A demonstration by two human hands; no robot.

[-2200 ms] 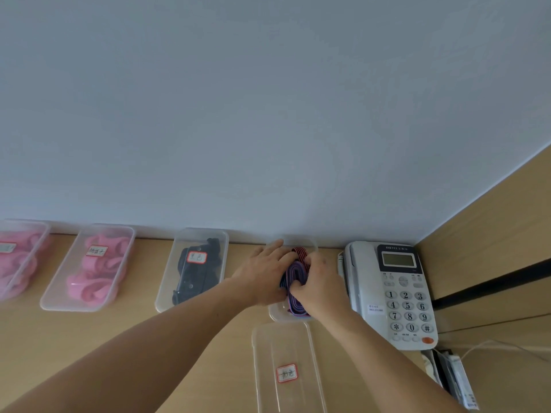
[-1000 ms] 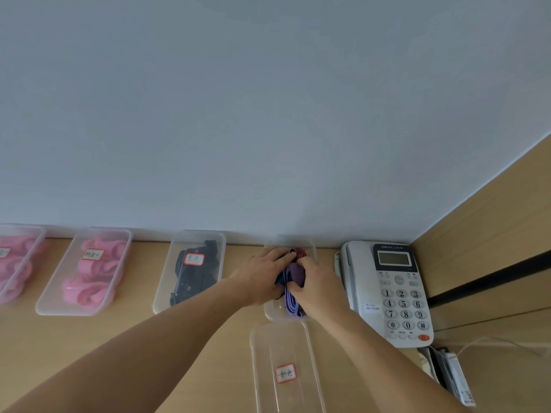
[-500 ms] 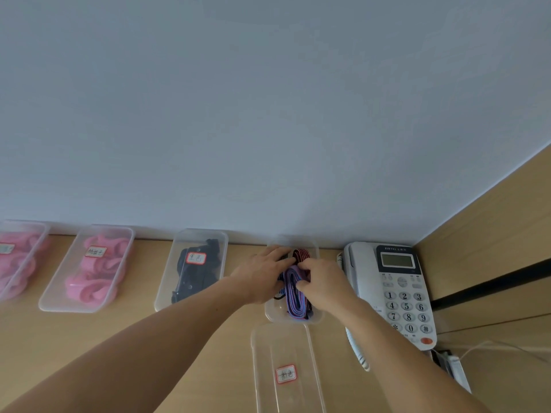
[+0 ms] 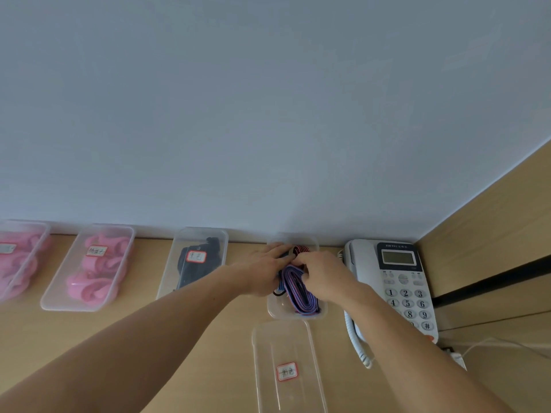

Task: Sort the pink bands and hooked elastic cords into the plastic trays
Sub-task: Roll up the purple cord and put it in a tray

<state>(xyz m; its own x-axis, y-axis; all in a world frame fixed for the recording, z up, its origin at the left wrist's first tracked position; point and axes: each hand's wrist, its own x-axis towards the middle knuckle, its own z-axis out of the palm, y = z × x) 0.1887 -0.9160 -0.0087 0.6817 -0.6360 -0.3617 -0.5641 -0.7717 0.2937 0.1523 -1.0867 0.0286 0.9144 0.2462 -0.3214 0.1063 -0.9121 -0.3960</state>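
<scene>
Left hand (image 4: 262,271): lower centre of frame, fingers curled down onto the purple striped elastic cord (image 4: 298,290), pinning its left side.
Right hand (image 4: 323,275): just right of it, fingers closed on the same cord from the other side; fingertips of both hands nearly meeting.
Cord: folded in loops, lying inside the clear cord tray (image 4: 278,312) at centre frame, against the wall; a black hook seems to peek out at its left edge, too small to be sure.
Red-and-black cord (image 4: 301,249): at the far end of the same tray, partly hidden by the hands.
Other trays: two with pink bands (image 4: 89,281) at lower left, one with black items (image 4: 193,269) left of centre, each labelled.
Labelled lid or tray (image 4: 286,368): bottom centre, bare, just below the cord tray.
Telephone (image 4: 399,281): right of the cord tray, close beside the right wrist.
Step in hand, as judged: tucking the folded cord flat within the tray.
Good practice: press loops down together, keep hooks inside the rim, release both hands slowly against spring-back, avoid nudging the telephone.
</scene>
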